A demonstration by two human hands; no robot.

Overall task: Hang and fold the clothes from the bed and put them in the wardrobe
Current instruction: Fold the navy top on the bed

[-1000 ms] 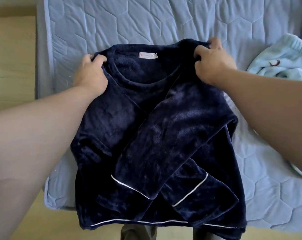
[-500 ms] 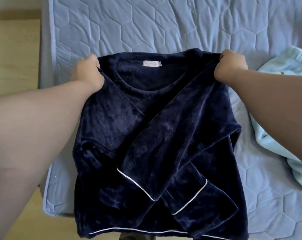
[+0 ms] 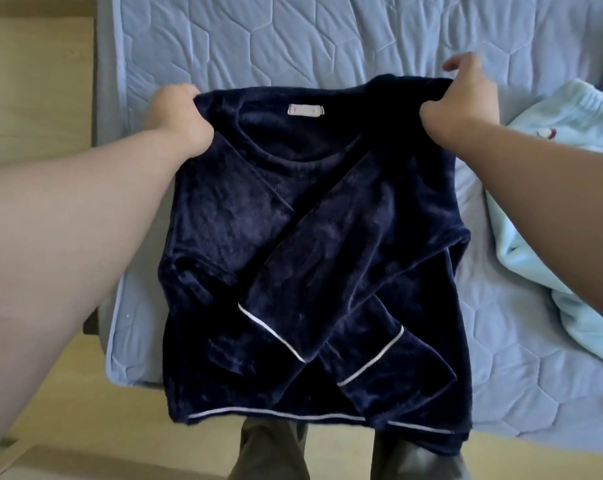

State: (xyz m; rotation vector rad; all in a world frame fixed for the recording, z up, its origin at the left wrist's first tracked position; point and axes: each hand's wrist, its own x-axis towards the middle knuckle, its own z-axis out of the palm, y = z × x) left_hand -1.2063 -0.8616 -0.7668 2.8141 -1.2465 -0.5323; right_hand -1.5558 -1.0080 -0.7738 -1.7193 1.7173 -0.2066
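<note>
A dark navy fleece top (image 3: 314, 258) with white piping lies on the corner of the bed, its sleeves folded across the front and its hem hanging over the bed's near edge. My left hand (image 3: 179, 119) grips the top's left shoulder. My right hand (image 3: 462, 102) grips the right shoulder, with one finger sticking out past the fabric. A small pale label (image 3: 306, 110) shows inside the neckline.
The bed has a light blue quilted cover (image 3: 327, 39). A pale blue fleece garment (image 3: 563, 216) lies bunched at the right. Wooden floor (image 3: 33, 98) shows to the left and below. My legs (image 3: 272, 448) stand at the bed's edge.
Both hands, still gripping the shoulders, have spread slightly wider, pulling the top's upper edge taut. The camera view shifted, so the pale blue garment shows more at the right.
</note>
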